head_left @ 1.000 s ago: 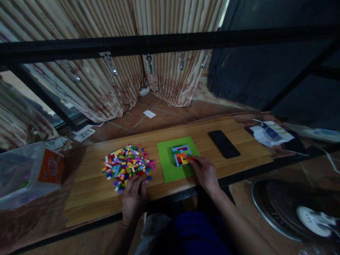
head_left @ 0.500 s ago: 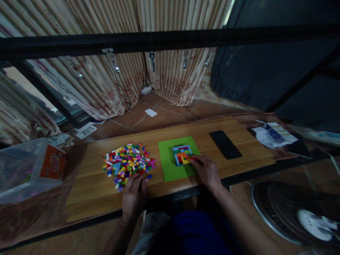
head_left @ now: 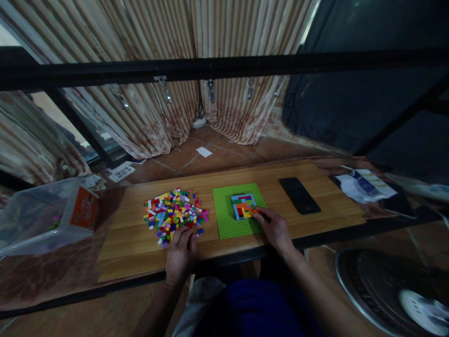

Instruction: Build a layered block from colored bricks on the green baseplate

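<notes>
- A clear plastic bin (head_left: 38, 224) sits off the left end of the bench (head_left: 122, 252), with an orange label (head_left: 84, 211) on the side that faces it.
- A loose pile of small coloured bricks (head_left: 175, 215) lies on the left half of the bench.
- The left hand (head_left: 181, 255) rests palm down at the near edge of that pile. Its fingers are stretched out and slightly spread, the tips touching the nearest bricks, and nothing is gripped in it.
- Just right of the pile and apart from it, a green baseplate (head_left: 226, 227) lies flat on the bench.
- A small square block of joined bricks (head_left: 242, 206) sits on the far right part of the baseplate, striped in red, orange, blue and green.
- The right hand (head_left: 277, 229) lies over the baseplate's near right corner. Its fingers are drawn together, with the tips touching the block's near right corner. I cannot tell whether they pinch a brick there.
- A dark phone (head_left: 299, 195) lies face up further right, well apart from that hand.
- A crumpled white packet (head_left: 365, 186) lies past the right end of the bench.
- A fan (head_left: 393, 290) lies on the floor below it.
</notes>
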`<state>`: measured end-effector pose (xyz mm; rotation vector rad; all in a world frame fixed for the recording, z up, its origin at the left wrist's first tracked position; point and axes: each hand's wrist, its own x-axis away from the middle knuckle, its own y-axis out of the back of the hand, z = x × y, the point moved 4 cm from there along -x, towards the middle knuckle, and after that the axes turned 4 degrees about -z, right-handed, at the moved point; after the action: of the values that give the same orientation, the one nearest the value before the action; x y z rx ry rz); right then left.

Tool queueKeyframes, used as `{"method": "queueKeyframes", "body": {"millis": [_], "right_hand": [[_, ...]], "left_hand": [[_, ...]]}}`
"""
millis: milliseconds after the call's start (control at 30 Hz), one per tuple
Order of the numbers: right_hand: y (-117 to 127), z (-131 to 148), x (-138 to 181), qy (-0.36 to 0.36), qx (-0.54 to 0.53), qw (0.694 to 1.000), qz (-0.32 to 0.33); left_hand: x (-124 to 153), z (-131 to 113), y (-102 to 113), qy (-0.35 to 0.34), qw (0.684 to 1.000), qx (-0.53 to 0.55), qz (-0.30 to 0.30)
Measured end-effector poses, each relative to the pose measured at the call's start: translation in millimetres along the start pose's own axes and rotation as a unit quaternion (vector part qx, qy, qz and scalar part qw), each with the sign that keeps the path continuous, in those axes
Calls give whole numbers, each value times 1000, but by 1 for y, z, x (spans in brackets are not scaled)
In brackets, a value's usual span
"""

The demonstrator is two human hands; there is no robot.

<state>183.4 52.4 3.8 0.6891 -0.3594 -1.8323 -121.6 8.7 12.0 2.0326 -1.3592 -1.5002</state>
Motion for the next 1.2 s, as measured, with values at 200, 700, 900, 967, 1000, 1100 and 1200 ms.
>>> {"method": "queueKeyframes", "body": {"millis": [200, 700, 900, 967, 1000, 1100, 1200], "right_hand": [[9, 1, 6, -21, -13, 1000, -13], [-72, 98, 46, 162, -18, 979, 121], [-112, 106, 26, 167, 62, 974, 143], [-119, 108, 24, 163, 75, 973, 144], [-122, 108, 23, 160, 79, 974, 142], [-125, 110, 23, 153, 81, 975, 136], [-122, 110, 23, 144, 53, 979, 131]], "left_hand": [[2, 0, 0, 12, 1000, 5, -5], [6, -2, 0, 30, 999, 23, 14], [5, -5, 1, 22, 999, 26, 25], [5, -5, 1, 17, 999, 21, 23], [5, -5, 1, 17, 999, 21, 23], [6, -4, 0, 21, 999, 23, 26], [6, -4, -1, 22, 999, 20, 29]]}}
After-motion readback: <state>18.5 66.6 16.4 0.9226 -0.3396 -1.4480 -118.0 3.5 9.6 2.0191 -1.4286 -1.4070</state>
